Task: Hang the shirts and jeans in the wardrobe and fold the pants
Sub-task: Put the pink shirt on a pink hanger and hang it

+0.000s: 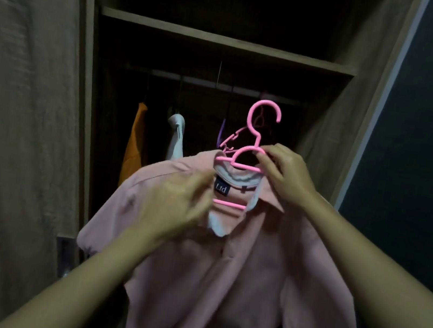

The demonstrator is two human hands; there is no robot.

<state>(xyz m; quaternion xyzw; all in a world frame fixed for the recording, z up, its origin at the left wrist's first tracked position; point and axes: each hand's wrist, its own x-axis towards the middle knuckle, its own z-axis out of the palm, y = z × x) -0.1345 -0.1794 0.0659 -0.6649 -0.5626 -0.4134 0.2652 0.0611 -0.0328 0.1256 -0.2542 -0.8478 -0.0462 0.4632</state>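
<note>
A pink polo shirt [234, 274] hangs on a pink plastic hanger [253, 138], held up in front of the open wardrobe. My right hand [284, 174] pinches the hanger's right shoulder just below the hook. My left hand [178, 203], blurred, grips the shirt fabric at the left side of the collar. A dark label reading "Ltd" shows inside the neck. The hanger's hook points up, below and in front of the wardrobe rail [216, 84].
On the rail hang an orange garment [135, 142], a white garment [177, 135] and empty pink and purple hangers [227, 140]. A wooden shelf [229, 41] sits above the rail. The wardrobe door [15, 103] stands open at the left; a dark wall lies at the right.
</note>
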